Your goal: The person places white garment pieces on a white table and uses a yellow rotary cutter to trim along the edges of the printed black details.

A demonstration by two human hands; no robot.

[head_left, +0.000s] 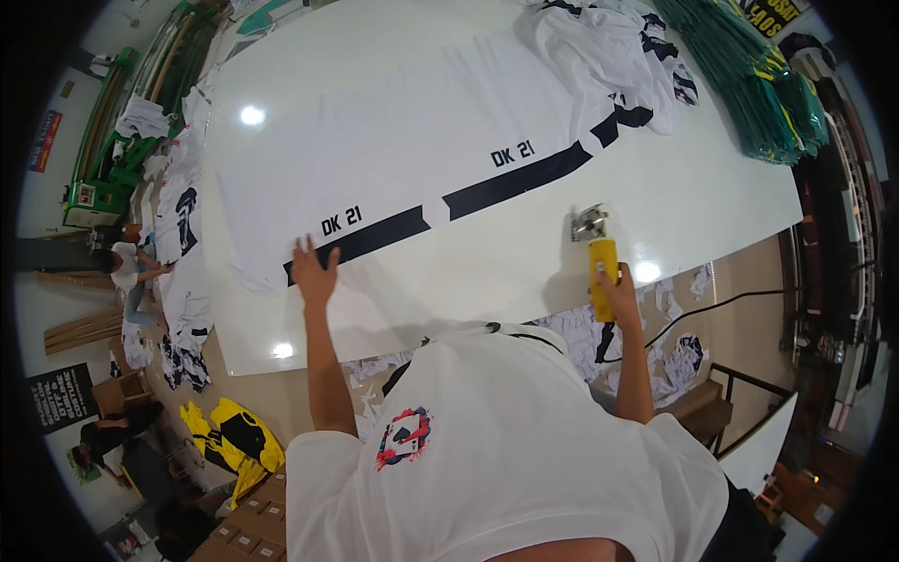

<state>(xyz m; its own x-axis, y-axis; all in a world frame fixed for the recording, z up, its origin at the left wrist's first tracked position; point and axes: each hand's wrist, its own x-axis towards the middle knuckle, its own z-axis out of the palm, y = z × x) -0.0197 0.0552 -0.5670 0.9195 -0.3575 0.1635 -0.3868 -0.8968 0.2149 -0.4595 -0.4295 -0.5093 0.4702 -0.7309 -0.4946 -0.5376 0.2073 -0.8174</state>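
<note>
My left hand (315,272) lies with spread fingers on the left end of a black band (375,234) printed along a long sheet of white fabric (393,140), with dark lettering just above it. My right hand (611,290) grips a yellow power cutter (602,258) with a metal head and a black cord, right of my left hand and below the band's right section. Both are over the white worktable (487,262). The fabric's far right end is bunched into a crumpled heap (618,66).
Green bagged garments (740,84) lie at the back right. Beyond the table's left edge are a green machine (98,169), fabric piles (183,234) and a seated person (126,272). Another person (117,431) is at lower left, near yellow garments (234,436) and boxes (253,515). Scraps (674,361) litter the floor.
</note>
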